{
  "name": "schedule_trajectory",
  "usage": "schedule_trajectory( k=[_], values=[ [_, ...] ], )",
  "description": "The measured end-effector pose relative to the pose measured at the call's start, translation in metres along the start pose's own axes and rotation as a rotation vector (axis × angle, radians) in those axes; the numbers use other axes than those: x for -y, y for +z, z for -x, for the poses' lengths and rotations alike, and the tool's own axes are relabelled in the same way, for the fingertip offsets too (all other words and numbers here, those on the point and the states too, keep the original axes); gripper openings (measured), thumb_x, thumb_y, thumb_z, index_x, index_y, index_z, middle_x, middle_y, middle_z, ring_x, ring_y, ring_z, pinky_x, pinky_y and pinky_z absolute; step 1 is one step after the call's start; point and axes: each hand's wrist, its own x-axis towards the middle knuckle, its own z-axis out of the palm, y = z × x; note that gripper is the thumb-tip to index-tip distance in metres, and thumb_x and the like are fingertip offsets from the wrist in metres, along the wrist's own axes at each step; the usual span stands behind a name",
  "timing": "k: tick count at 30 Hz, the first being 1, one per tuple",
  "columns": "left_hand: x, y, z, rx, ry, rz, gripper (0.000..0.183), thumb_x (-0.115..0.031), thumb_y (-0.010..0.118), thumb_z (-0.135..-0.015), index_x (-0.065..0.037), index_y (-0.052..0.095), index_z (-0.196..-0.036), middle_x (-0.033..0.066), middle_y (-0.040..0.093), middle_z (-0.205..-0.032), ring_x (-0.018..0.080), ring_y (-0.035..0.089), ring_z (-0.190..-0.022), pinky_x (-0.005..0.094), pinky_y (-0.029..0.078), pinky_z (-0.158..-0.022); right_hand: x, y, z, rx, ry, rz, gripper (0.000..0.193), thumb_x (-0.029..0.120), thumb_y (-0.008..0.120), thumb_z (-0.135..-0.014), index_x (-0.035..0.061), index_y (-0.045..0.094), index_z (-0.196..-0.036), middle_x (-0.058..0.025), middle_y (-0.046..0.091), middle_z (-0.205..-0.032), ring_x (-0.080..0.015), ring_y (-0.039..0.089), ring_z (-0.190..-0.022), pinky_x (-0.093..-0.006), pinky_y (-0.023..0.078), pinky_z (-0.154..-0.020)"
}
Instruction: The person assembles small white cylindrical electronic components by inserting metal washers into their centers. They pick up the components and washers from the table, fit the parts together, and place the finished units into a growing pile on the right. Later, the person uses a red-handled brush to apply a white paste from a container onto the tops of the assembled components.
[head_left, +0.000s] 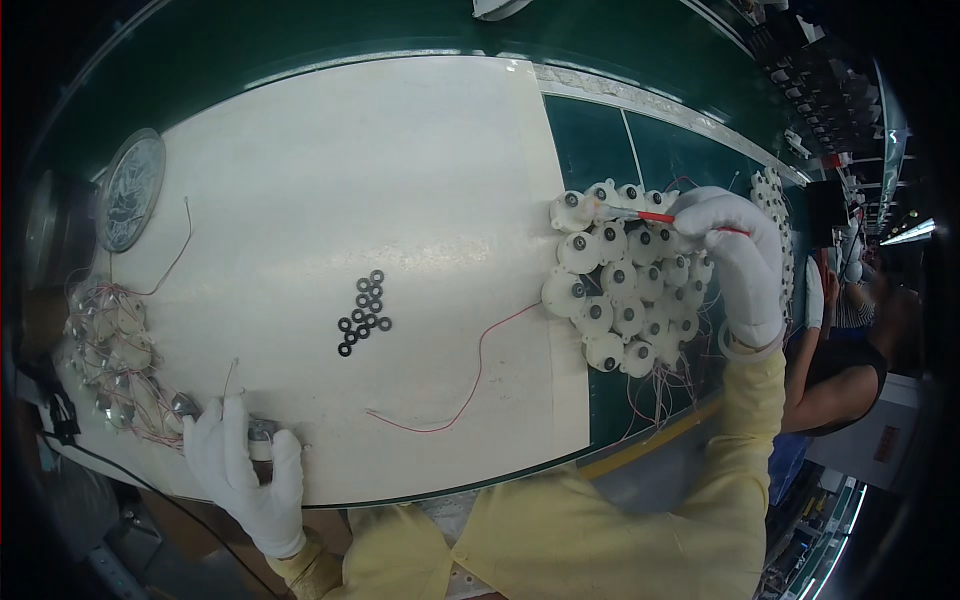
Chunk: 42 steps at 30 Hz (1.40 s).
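Observation:
My gloved right hand (735, 250) grips a thin brush (655, 217) with a red handle. Its pale tip reaches a white round plastic housing (572, 208) at the far left corner of a tightly packed group of similar housings, most with a dark round centre. At the near left, my gloved left hand (240, 470) has its thumb and fingers around a small grey-and-white motor (262, 436), partly hidden by the fingers. Beside that hand lies a pile of small motors (115, 345) with thin red and white wires.
Several black rings (362, 312) lie mid-table on the white sheet (300, 180). A red wire (478, 375) trails from the housings. A round clear-topped dish (133, 190) stands at the far left. More housings (770, 215) sit beyond my right hand, where another person (840, 380) is at work.

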Motion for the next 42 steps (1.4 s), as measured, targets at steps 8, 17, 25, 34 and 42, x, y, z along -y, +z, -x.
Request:
schedule_trajectory(
  k=[8, 17, 25, 34, 42],
  values=[
    [-0.001, 0.000, 0.000, 0.002, -0.011, 0.001, 0.052, -0.008, 0.067, -0.085, -0.003, 0.057, -0.135, 0.0164, 0.059, -0.129, 0.0380, 0.050, -0.125, 0.0570, 0.033, -0.113, -0.001, 0.000, 0.016, 0.034, -0.009, -0.099, 0.027, 0.003, 0.051, -0.077, -0.0062, 0.071, -0.093, -0.0140, 0.067, -0.099, -0.0156, 0.061, -0.079, -0.0273, 0.049, -0.074],
    [-0.005, 0.001, -0.005, -0.042, 0.011, -0.028, 0.054, -0.012, 0.071, -0.078, -0.001, 0.059, -0.130, 0.0144, 0.061, -0.118, 0.0360, 0.057, -0.116, 0.0586, 0.036, -0.110, -0.007, 0.005, 0.016, 0.059, 0.062, -0.110, 0.027, 0.000, 0.050, -0.078, -0.0061, 0.071, -0.094, -0.0139, 0.067, -0.101, -0.0150, 0.061, -0.080, -0.0280, 0.049, -0.075],
    [-0.004, 0.002, -0.004, -0.055, 0.019, -0.031, 0.055, -0.011, 0.071, -0.078, -0.002, 0.059, -0.131, 0.0149, 0.061, -0.118, 0.0358, 0.056, -0.116, 0.0588, 0.036, -0.109, -0.013, -0.002, 0.024, 0.008, 0.070, -0.098, 0.026, 0.002, 0.051, -0.077, -0.0058, 0.071, -0.093, -0.0140, 0.067, -0.100, -0.0154, 0.061, -0.081, -0.0279, 0.049, -0.075],
    [-0.004, 0.001, -0.006, -0.049, 0.016, -0.023, 0.055, -0.011, 0.071, -0.077, -0.002, 0.059, -0.130, 0.0151, 0.061, -0.119, 0.0356, 0.056, -0.115, 0.0584, 0.037, -0.109, -0.009, 0.001, 0.029, 0.033, -0.023, -0.112, 0.026, 0.005, 0.052, -0.076, -0.0058, 0.071, -0.092, -0.0158, 0.067, -0.100, -0.0176, 0.062, -0.081, -0.0288, 0.050, -0.077],
    [-0.005, 0.001, -0.006, -0.054, 0.019, -0.029, 0.054, -0.012, 0.071, -0.078, -0.002, 0.060, -0.130, 0.0141, 0.061, -0.118, 0.0354, 0.057, -0.115, 0.0582, 0.037, -0.108, -0.013, 0.003, 0.022, -0.008, 0.089, -0.091, 0.026, 0.005, 0.052, -0.078, -0.0052, 0.071, -0.094, -0.0155, 0.067, -0.103, -0.0158, 0.062, -0.079, -0.0264, 0.050, -0.073]
  ],
)
